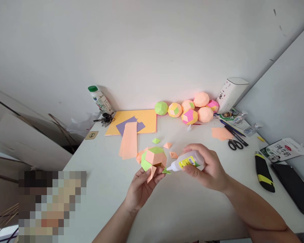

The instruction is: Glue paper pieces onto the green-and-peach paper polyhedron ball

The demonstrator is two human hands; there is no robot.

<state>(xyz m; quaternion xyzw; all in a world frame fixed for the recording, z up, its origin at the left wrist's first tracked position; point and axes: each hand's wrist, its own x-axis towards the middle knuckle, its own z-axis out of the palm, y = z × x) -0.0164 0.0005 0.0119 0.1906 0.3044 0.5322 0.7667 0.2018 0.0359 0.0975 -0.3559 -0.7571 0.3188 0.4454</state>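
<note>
My left hand (143, 187) is closed on a partly built paper ball (154, 157) of peach and green facets, with an opening at its lower right. A peach flap sticks out over my fingers, and a green flap (167, 171) points right. My right hand (210, 167) grips a glue bottle (186, 162) with a yellow label. The bottle lies almost level, its white nozzle at the green flap. Behind the ball are a small green folded paper piece (156, 140) and two peach folded pieces, one of them (167, 145) farther back.
Several finished paper balls (190, 116) line the wall. Peach paper strips (129, 140), purple paper (139, 125) and a yellow sheet (148, 116) lie back left. To the right are scissors (235, 144), a black-and-yellow cutter (264, 173) and a black phone-like object (294, 187).
</note>
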